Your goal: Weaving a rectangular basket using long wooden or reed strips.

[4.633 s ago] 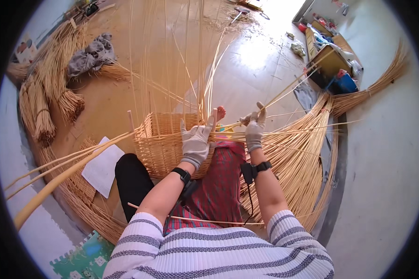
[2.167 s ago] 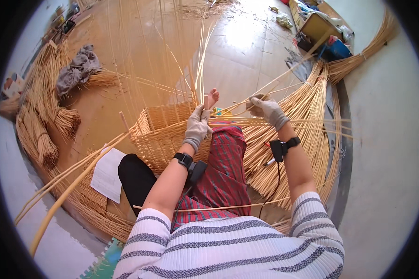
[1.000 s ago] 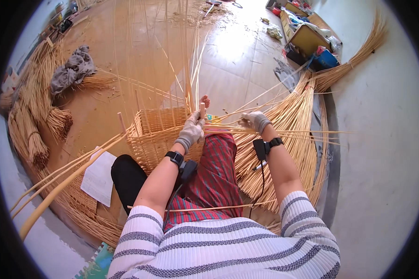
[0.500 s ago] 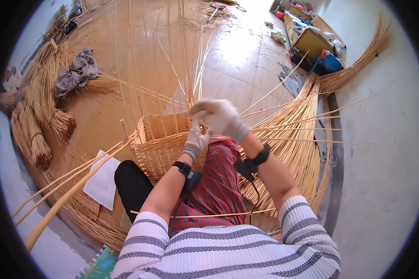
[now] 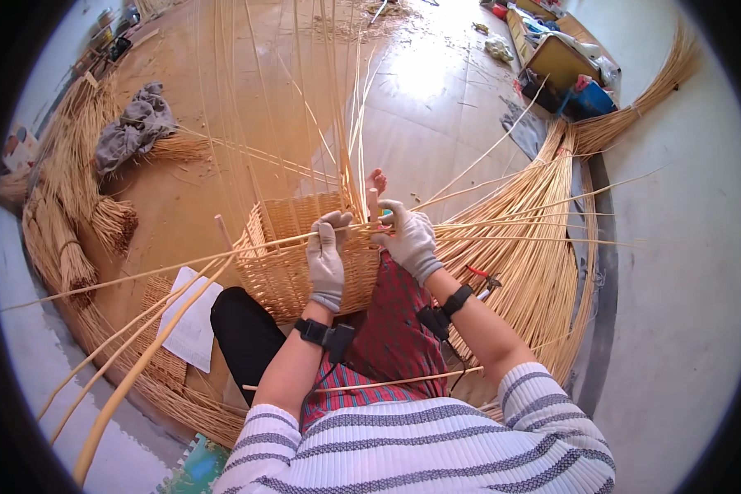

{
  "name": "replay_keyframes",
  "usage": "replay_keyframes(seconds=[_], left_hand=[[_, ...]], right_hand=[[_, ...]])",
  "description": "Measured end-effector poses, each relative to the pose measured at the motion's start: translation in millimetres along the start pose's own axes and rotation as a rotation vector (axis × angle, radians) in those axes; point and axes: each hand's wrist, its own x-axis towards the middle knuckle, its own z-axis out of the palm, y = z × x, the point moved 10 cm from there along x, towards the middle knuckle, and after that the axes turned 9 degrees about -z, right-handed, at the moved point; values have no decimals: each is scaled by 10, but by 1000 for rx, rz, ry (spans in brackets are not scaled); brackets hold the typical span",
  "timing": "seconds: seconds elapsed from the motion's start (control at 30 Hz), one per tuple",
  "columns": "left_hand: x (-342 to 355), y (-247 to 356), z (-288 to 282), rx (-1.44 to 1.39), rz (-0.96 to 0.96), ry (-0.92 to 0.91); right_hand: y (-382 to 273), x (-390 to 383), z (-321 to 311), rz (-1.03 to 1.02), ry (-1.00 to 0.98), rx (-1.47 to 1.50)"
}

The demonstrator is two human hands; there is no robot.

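A half-woven wicker basket (image 5: pixel 358 276) rests against my lap, with tall uprights rising from its far side. My left hand (image 5: pixel 326 263), in a pale work glove, pinches a long willow rod (image 5: pixel 140 277) at the near rim; the rod's free length runs out to the left. At the near right corner, beside a short thick post (image 5: pixel 373 204), my right hand (image 5: pixel 412 240), also gloved, curls its thumb and fingers around willow rods (image 5: pixel 486 226) that stretch right. The fingertips partly hide the weave there.
Loose rods (image 5: pixel 510 329) fan out at right, with red-handled cutters (image 5: pixel 487 281) on them. Rod bundles (image 5: pixel 62 177) and a grey cloth (image 5: pixel 136 132) lie left. A paper sheet (image 5: pixel 191 329) sits by my left knee. Thick rods (image 5: pixel 132 379) jut toward the lower left.
My hands have moved from close together at the right corner to apart along the rim. A long rod now extends left from my left hand. The corner post and cutters have come into sight.
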Motion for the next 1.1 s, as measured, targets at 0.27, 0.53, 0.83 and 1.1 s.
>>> replay_keyframes(seconds=[0.27,0.53,0.83,1.1], left_hand=[[398,-244,33,-648,-110,-48],[-43,162,426,-271,-42,-279],[399,141,253,-135,-70,-213],[485,210,389,200,-13,-301]], right_hand=[[-10,44,-13,-78,15,50],[65,49,42,-94,-1,41],[30,117,126,121,-275,183],[151,269,354,244,-385,122]])
